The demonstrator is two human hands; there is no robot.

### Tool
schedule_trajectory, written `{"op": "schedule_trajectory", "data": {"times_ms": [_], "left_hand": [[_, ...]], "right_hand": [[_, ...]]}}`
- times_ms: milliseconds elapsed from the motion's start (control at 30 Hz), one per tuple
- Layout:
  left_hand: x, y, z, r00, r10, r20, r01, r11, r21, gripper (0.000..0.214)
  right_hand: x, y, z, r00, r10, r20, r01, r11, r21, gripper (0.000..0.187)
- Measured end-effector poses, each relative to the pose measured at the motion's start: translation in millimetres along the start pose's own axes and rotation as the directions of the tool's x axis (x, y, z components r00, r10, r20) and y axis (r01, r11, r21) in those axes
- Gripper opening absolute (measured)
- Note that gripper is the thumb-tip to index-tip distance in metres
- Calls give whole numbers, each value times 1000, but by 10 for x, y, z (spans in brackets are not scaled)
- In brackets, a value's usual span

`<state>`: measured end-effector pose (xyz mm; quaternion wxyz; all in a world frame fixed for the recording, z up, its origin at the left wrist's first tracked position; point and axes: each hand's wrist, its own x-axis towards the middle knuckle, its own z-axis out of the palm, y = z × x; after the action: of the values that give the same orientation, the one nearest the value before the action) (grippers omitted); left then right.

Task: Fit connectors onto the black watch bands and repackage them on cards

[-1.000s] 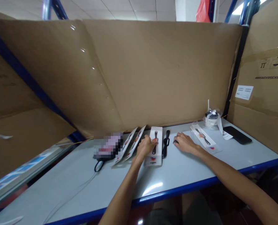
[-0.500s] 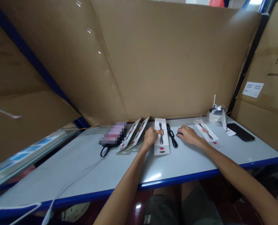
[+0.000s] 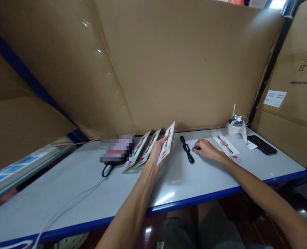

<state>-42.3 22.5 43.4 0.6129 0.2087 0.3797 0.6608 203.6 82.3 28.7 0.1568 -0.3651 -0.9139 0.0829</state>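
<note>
My left hand [image 3: 157,149] grips a white card pack with a black strap on it [image 3: 166,141], lifted off the grey table [image 3: 91,193] and tilted on edge. Two more such packs [image 3: 142,151] lean on each other just left of it. A loose black strap [image 3: 187,149] lies flat on the table between my hands. My right hand [image 3: 206,149] rests on the table to the right of that strap, fingers curled over a small dark object [image 3: 195,148] that I cannot make out.
A blurred pink-and-black item [image 3: 117,152] with a loop lies at the left. Another strap pack [image 3: 224,143], a bagged tape roll [image 3: 235,125] and a black phone [image 3: 262,144] sit at the right. Cardboard sheets wall the back; a white cable [image 3: 65,209] trails to the front left.
My left hand has lifted the strap pack off the table and swung it up and left, towards the leaning packs. My right hand has stayed in place.
</note>
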Motion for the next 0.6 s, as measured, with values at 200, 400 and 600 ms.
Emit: {"op": "schedule_trajectory", "data": {"times_ms": [200,400,600], "left_hand": [[-29,-59,106,993,19,-113,-43,977,-209,27],[-20,-105,195,995,92,-42,-99,974,-204,38],[-96,-168,244,995,82,52,-67,967,-245,71]], "right_hand": [[-10,-263,-70,979,73,-192,-40,984,171,22],[-50,-668,-31,998,60,-24,-16,593,805,36],[-102,-754,-30,969,28,244,-245,190,951,36]]}}
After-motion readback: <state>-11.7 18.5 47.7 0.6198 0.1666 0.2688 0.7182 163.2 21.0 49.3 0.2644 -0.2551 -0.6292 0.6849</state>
